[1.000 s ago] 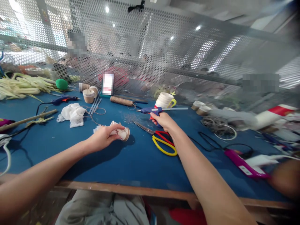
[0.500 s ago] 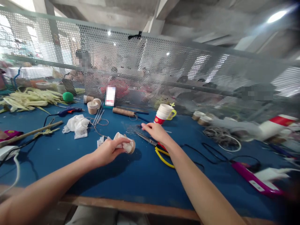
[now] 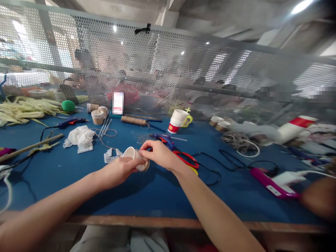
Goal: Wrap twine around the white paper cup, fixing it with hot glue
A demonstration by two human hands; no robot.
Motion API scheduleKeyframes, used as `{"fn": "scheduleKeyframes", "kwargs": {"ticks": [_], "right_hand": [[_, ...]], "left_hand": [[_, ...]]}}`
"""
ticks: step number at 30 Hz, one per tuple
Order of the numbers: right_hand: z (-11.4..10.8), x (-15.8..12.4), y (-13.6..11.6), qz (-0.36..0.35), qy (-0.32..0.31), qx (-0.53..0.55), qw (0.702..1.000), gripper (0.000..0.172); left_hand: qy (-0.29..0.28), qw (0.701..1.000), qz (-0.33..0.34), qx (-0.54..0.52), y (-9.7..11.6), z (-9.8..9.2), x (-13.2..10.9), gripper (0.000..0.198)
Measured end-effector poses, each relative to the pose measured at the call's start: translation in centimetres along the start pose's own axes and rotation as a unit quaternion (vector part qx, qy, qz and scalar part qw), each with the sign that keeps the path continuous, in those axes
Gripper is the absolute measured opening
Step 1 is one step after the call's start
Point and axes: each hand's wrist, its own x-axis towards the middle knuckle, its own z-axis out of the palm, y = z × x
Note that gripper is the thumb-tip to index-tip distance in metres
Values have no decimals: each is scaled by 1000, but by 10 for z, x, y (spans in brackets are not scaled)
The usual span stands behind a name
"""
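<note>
My left hand (image 3: 119,170) is wrapped round a small paper cup (image 3: 130,153), which lies tilted with its open mouth toward the upper left. Against the cup's side, near its base, my right hand (image 3: 157,154) has its thumb and fingers pinched together; whatever sits between them is too small to make out. Beyond the right wrist lies a blue glue gun (image 3: 168,140). Scissors with red and yellow handles (image 3: 187,159) are partly covered by my right forearm. Thin brown twine (image 3: 105,142) runs over the table close to the cup.
Crumpled white plastic (image 3: 80,138) lies left of my hands. A twine roll (image 3: 133,120), stacked paper cups (image 3: 178,120) and a phone (image 3: 118,103) stand farther back, before a perforated metal screen (image 3: 157,70). A purple power strip (image 3: 273,183) and cables lie right. Another person's arm (image 3: 320,196) shows at the right edge.
My right hand has moved back from above the scissors to the cup. My left hand still holds the cup. The view has shifted slightly, and another person's arm has appeared at right.
</note>
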Motion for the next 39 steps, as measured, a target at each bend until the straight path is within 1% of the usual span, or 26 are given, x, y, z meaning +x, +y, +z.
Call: {"fn": "scheduleKeyframes", "kwargs": {"ticks": [2,5,8,9,13,17,20,26,32,39], "right_hand": [[1,-1,-2,3,-5,-15,1000,6],[0,-2,-3,-2,-14,-35,999,6],[-3,-4,-3,-4,4,-19,1000,4],[-4,-5,-2,-5,14,-4,1000,4],[-8,-10,-1,-4,39,103,994,4],[-13,-12,-3,-10,60,253,966,10],[-16,-12,-2,-11,70,304,950,13],[-17,-13,2,13,99,282,954,18],[-18,-15,1,5,128,247,961,16],[-16,-14,4,16,121,208,971,17]], "left_hand": [[-11,1000,4,5,1,0,0,34],[-20,1000,-1,-1,4,-2,0,36],[-18,999,-13,-34,8,-6,0,36],[-9,998,-18,-52,9,-7,0,37],[20,986,-75,-148,13,-13,0,36],[46,960,-119,-249,14,-17,2,35],[55,946,-143,-286,15,-18,3,34],[62,925,-147,-345,14,-16,3,32],[61,923,-150,-349,15,-18,2,32],[62,934,-132,-327,16,-20,3,31]]}}
